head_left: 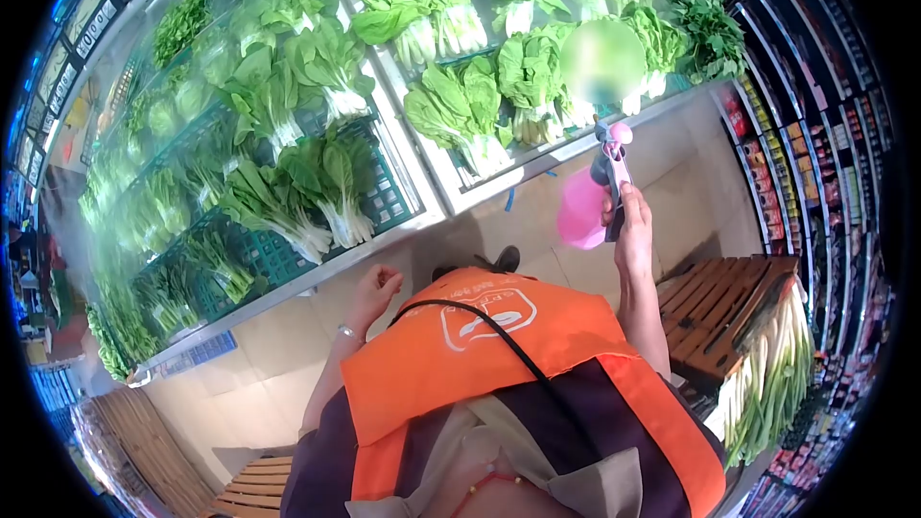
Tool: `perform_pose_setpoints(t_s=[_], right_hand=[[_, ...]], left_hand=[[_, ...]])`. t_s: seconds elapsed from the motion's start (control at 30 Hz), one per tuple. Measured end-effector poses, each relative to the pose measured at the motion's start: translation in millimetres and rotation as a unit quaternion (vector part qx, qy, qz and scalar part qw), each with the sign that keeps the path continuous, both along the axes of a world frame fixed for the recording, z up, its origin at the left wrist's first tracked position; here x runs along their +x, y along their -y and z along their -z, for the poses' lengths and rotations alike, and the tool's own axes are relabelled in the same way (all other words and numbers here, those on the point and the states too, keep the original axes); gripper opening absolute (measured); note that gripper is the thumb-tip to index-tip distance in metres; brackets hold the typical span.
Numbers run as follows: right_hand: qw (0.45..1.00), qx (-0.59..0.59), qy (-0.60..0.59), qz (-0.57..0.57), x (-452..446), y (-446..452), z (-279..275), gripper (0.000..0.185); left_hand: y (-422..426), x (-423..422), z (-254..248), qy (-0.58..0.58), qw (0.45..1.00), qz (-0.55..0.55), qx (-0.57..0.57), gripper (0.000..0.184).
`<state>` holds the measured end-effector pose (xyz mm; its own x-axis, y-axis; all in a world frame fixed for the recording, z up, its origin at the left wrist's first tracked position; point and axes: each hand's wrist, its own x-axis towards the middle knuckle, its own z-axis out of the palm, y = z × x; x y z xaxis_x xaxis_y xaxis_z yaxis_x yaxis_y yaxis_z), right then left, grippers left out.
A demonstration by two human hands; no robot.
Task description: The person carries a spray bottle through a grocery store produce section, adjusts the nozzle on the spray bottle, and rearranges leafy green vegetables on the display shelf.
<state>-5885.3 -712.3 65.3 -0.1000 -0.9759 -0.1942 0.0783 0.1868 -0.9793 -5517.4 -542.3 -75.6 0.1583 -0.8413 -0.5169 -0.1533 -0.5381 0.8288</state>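
My right hand (630,218) is wrapped round the dark handle of a device with a pink ball-shaped tip (620,134), held upright near the front rim of the display. A translucent pink piece (583,210) shows just left of that hand; whether it joins the device, I cannot tell. My left hand (378,290) is raised over the floor by the display's lower edge, its fingers curled in; whether anything is inside them is hidden. Bunches of leafy greens (464,115) lie behind the rim, and more greens (335,182) sit in a green crate (384,194) beyond my left hand.
Metal rims (537,168) border the display. Shelves of packaged goods (796,153) stand at the right. A wooden slatted stand (724,302) and long green onions (772,384) are at lower right; wooden slats (254,489) show at lower left. Mist hangs over the greens.
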Motion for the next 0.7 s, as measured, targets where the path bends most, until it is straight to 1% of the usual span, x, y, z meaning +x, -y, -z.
perform_pose_setpoints(t_s=[0.17, 0.23, 0.33, 0.43, 0.57, 0.63, 0.7], right_hand=[[0.999, 0.012, -0.017, -0.038, -3.6, -4.8, -5.7, 0.033], [0.998, 0.01, -0.003, -0.064, -1.3, -7.2, -6.0, 0.033], [0.994, 0.01, 0.022, -0.109, 4.0, -7.9, -5.8, 0.034], [0.988, 0.01, 0.026, -0.15, 15.7, -4.1, -8.8, 0.035], [0.983, 0.026, 0.008, -0.184, 30.8, 4.4, -14.5, 0.035], [0.981, 0.052, -0.002, -0.185, 38.9, 9.5, -19.4, 0.034], [0.979, 0.071, -0.005, -0.192, 45.8, 12.9, -18.0, 0.033]], left_hand=[[11.2, 2.2, 15.1, 0.041, 0.998, 0.024, -0.026, 0.02], [13.3, 3.2, 15.3, 0.063, 0.997, 0.028, -0.033, 0.021], [16.1, 1.8, 13.6, 0.06, 0.997, 0.027, -0.041, 0.022], [17.6, -2.4, 9.4, 0.103, 0.993, 0.034, -0.042, 0.022], [12.6, -0.2, 27.6, 0.06, 0.997, 0.017, -0.055, 0.023], [10.3, -0.8, 27.6, 0.036, 0.998, 0.011, -0.051, 0.024], [5.3, 0.1, 25.4, 0.047, 0.998, 0.012, -0.038, 0.022]])
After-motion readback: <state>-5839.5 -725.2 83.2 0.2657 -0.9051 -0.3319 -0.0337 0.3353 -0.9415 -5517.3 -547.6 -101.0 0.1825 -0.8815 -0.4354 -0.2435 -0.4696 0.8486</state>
